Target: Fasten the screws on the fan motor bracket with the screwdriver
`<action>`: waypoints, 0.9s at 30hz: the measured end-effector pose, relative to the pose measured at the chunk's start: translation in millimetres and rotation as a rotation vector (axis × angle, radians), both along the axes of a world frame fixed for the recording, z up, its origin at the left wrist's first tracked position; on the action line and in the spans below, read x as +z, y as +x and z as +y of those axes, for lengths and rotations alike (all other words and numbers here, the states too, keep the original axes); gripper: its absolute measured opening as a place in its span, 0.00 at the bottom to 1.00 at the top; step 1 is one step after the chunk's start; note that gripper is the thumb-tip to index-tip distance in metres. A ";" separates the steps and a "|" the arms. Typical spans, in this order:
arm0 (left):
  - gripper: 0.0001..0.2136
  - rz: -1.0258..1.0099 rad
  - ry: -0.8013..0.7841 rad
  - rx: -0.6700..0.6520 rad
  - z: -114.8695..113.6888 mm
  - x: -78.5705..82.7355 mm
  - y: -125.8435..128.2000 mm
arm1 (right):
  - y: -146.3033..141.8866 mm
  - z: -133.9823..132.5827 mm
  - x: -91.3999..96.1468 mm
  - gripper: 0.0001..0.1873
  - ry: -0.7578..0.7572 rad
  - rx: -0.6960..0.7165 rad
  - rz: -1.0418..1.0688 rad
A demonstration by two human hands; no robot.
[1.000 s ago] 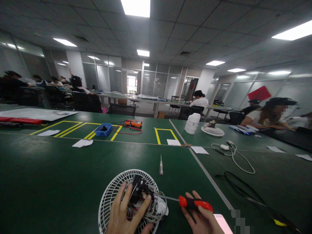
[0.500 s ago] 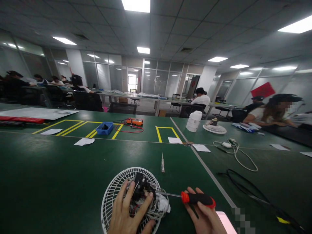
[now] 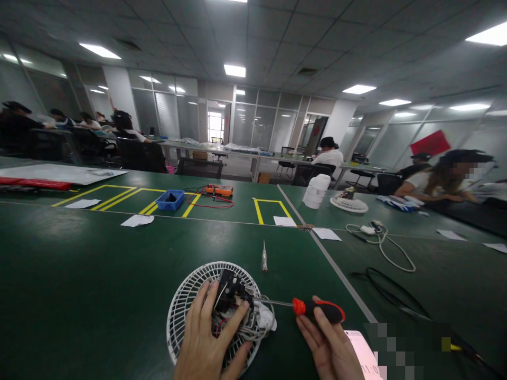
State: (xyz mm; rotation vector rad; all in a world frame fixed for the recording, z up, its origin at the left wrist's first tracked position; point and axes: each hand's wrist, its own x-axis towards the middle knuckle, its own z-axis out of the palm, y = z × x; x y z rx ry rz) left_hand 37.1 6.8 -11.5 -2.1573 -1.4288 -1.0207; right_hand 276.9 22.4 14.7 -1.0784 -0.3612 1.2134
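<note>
A white round fan grille [image 3: 178, 303] lies on the green table, bearing a black fan motor assembly [image 3: 226, 290] with tangled wires and a white plastic piece [image 3: 266, 318]. My left hand [image 3: 212, 330] rests over the assembly, fingers spread and curved around it, gripping it against the grille. In my right hand [image 3: 325, 338] is a red-and-black screwdriver [image 3: 322, 310], held by the handle between thumb and fingers. Its shaft points left, and the tip reaches the motor's side near my left fingertips; the exact contact is hidden. A small clear-handled screwdriver [image 3: 264, 259] lies beyond the grille.
Farther back are a blue bin [image 3: 170, 200], an orange multimeter [image 3: 219, 190] with red leads, a white plastic housing [image 3: 317, 191] and another fan grille [image 3: 348, 203]. Cables [image 3: 386, 245] lie to the right. A lit phone [image 3: 360, 351] is beside my right hand. A person [image 3: 447, 177] sits at right.
My right fingers have shifted round the handle, and the screwdriver has moved slightly left. My left hand stays on the motor assembly. The view has tilted a little.
</note>
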 end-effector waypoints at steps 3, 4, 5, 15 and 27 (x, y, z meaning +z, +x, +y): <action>0.32 -0.008 -0.006 -0.009 -0.6 1.6 0.5 | -2.4 -1.7 3.6 0.34 -0.005 -0.006 -0.010; 0.31 -0.019 -0.016 -0.008 -1.2 2.2 0.8 | -3.4 -2.4 5.3 0.34 0.012 -0.006 0.018; 0.30 -0.031 -0.026 -0.007 -2.0 2.9 1.1 | -4.4 -3.1 7.1 0.34 0.034 -0.008 0.054; 0.27 -0.057 -0.060 -0.015 -6.3 5.4 1.5 | -8.7 -6.3 12.1 0.38 0.015 0.021 -0.030; 0.27 -0.040 -0.051 -0.020 -5.6 5.7 0.2 | -8.5 -5.6 11.6 0.40 -0.013 0.007 -0.053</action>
